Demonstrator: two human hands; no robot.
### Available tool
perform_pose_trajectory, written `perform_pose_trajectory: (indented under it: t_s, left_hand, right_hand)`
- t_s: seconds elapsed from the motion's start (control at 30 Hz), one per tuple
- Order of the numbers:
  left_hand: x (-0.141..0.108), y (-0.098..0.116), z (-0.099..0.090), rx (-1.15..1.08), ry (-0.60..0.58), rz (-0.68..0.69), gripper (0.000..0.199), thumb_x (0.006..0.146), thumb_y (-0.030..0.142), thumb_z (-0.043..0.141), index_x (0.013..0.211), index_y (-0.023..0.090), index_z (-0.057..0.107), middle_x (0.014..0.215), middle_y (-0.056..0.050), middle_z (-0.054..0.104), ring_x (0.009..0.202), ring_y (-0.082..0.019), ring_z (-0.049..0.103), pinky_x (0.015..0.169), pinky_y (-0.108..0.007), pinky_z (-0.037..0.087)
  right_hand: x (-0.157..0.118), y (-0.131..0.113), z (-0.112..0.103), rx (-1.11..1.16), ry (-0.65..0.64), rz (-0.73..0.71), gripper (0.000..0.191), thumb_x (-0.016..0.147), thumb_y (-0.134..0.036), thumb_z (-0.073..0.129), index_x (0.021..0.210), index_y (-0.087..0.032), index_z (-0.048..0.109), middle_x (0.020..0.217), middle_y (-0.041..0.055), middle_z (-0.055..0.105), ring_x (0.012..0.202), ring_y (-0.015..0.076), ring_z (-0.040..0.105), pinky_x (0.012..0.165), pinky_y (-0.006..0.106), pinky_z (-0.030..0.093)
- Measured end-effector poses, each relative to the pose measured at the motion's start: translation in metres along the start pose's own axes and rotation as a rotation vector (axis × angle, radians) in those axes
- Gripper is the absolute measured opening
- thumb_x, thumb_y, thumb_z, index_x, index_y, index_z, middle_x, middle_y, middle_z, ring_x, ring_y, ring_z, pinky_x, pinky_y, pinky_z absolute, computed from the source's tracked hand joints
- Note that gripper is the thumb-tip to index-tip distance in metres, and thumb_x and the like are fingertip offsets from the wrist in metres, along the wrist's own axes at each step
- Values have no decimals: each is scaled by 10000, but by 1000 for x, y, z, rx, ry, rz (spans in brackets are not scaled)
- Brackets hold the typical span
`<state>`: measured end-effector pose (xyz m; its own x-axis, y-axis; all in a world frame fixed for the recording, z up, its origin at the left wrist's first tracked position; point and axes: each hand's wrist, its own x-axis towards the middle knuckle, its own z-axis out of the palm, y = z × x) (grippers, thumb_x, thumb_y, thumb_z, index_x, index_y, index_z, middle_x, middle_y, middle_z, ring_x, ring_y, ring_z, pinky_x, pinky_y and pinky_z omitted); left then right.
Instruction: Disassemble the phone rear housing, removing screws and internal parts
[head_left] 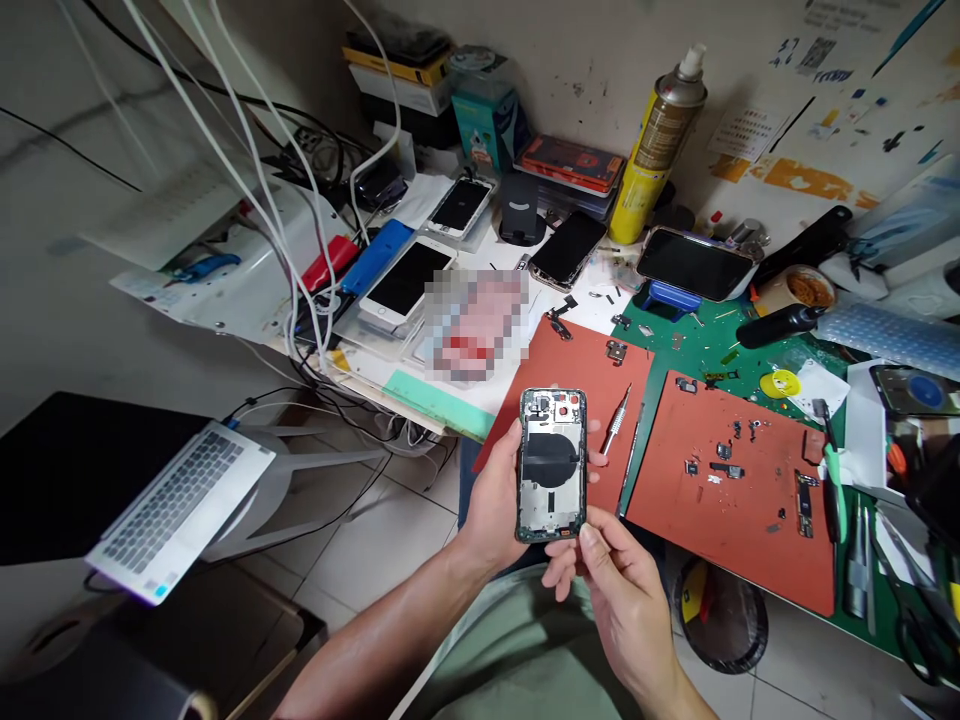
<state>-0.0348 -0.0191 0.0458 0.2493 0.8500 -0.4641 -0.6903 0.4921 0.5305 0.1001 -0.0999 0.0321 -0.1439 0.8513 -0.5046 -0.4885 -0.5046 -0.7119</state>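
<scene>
An opened phone housing [552,505], its silver inside and dark round pad facing up, is held over my lap at the table's edge. My left hand [491,490] wraps around it from the left, with fingertips showing past its right side. At the lower right corner, the thumb and fingertips of my right hand [619,570] pinch the housing's edge. Just beyond it, a silver screwdriver [618,422] lies on the left red mat [592,350]. Small phone parts [616,351] rest near that mat's top edge.
The right red mat [675,480] carries several small parts. Phones [409,283] and a yellow spray can [652,155] stand behind. White cables [259,180] hang at left above a laptop [180,510]. Scissors [919,620] lie far right; a bin [724,615] stands below the table.
</scene>
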Motion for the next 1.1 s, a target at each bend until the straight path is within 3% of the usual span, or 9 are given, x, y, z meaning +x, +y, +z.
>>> perform_pose_trajectory:
  t_s: [0.13, 0.23, 0.37, 0.43, 0.57, 0.67, 0.77, 0.87, 1.1]
  left_hand:
    - [-3, -4, -18, 180, 209, 90, 638, 1056, 604, 578, 1553, 205, 574, 1364, -141, 770, 1151, -277, 759, 919, -354, 617]
    - [-22, -6, -43, 598, 375, 324, 569, 1061, 592, 582, 1497, 227, 602, 1395, -121, 750, 1184, -244, 745, 964, -340, 602]
    - [-54, -24, -92, 909, 662, 428, 471, 1056, 643, 547, 986, 207, 710, 654, 19, 679, 480, -133, 567, 524, -280, 477]
    - [-64, -42, -125, 960, 781, 411, 525, 1049, 639, 572, 753, 209, 622, 506, 60, 491, 481, -126, 505, 532, -268, 440]
    - [-71, -85, -196, 991, 933, 274, 328, 1045, 482, 678, 1012, 157, 706, 897, -8, 704, 755, -163, 679, 727, -339, 603]
    - [-76, -118, -234, 950, 1022, 176, 348, 1037, 422, 703, 1277, 170, 683, 1209, -85, 728, 1004, -231, 731, 884, -439, 642]
    - [-88, -148, -246, 932, 1037, 154, 384, 1033, 407, 709, 1344, 185, 666, 1346, -114, 695, 1150, -275, 713, 979, -503, 627]
    - [-112, -169, -240, 967, 983, 224, 396, 1032, 394, 712, 1376, 204, 661, 1429, -124, 666, 1236, -294, 686, 1043, -536, 601]
    - [-147, -162, -230, 1113, 977, 285, 350, 1051, 457, 677, 1230, 156, 701, 1120, -57, 741, 927, -223, 740, 826, -404, 651]
  right_hand:
    - [20, 7, 11, -1, 122, -48, 450, 923, -566, 830, 1086, -153, 764, 898, 91, 803, 706, 188, 746, 632, 304, 601]
    - [39, 13, 16, -5, 192, -82, 491, 860, -606, 872, 1014, -161, 731, 893, 81, 800, 734, 210, 758, 647, 329, 618]
    - [51, 16, 14, -25, 171, -75, 497, 864, -592, 875, 1065, -174, 695, 976, 101, 829, 840, 247, 811, 783, 391, 667]
    - [48, 17, 9, -17, 156, -61, 487, 856, -552, 895, 1091, -178, 690, 1091, 137, 838, 1010, 296, 827, 961, 470, 660]
    - [33, 20, -7, 9, 127, -33, 519, 829, -436, 938, 1222, -177, 719, 1369, 159, 772, 1330, 316, 720, 1227, 490, 515]
    - [20, 23, -21, -58, 13, -9, 512, 872, -460, 902, 1268, -186, 727, 1380, 143, 767, 1299, 298, 735, 1125, 441, 593]
    - [6, 27, -25, -240, -103, 49, 396, 913, -537, 850, 1063, -186, 743, 936, 80, 826, 788, 215, 790, 687, 314, 643]
    - [-5, 33, -21, -500, -188, 17, 489, 936, -639, 784, 788, -193, 650, 493, -68, 491, 418, 86, 432, 407, 205, 340]
    - [-9, 70, 14, -870, -527, -298, 521, 1029, -675, 587, 1045, -191, 779, 776, 33, 707, 631, 161, 623, 576, 257, 498]
